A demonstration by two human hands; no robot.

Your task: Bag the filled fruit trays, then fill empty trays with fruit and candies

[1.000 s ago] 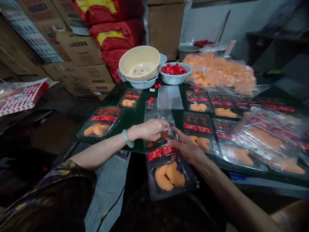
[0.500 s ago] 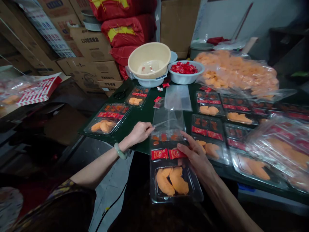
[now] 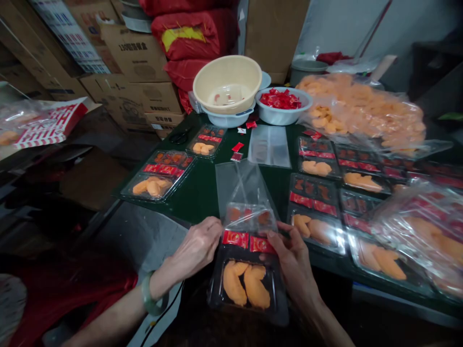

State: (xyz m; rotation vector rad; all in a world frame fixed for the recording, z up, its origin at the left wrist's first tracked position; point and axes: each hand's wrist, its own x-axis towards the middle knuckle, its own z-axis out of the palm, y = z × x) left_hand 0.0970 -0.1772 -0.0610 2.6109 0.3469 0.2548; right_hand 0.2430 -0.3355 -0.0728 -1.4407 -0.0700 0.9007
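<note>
My right hand (image 3: 294, 258) grips the right side of a plastic food tray (image 3: 279, 296), thumb on top by a red packet (image 3: 262, 245). Two orange crescent-shaped pieces (image 3: 246, 284) lie in its near compartment, and small reddish-brown pieces (image 3: 235, 213) sit at the far end. A clear plastic bag (image 3: 237, 185) covers the tray's far end and stretches forward onto the table. With fingers closed, my left hand (image 3: 197, 246) pinches the bag's edge at the tray's left side; a pale green bangle (image 3: 147, 294) circles that wrist.
Filled trays (image 3: 152, 176) lie on the dark green table at left, with several more (image 3: 318, 212) at right. Behind stand a cream basin (image 3: 227, 82), a bowl of red packets (image 3: 285, 115), flat clear bags (image 3: 269, 147) and a large bag of orange pieces (image 3: 365, 108). Scissors (image 3: 180, 137) lie at the table's left.
My left hand has moved down and toward me along the bag's left edge. The bag now reaches further down over the tray, which has shifted slightly left and nearer.
</note>
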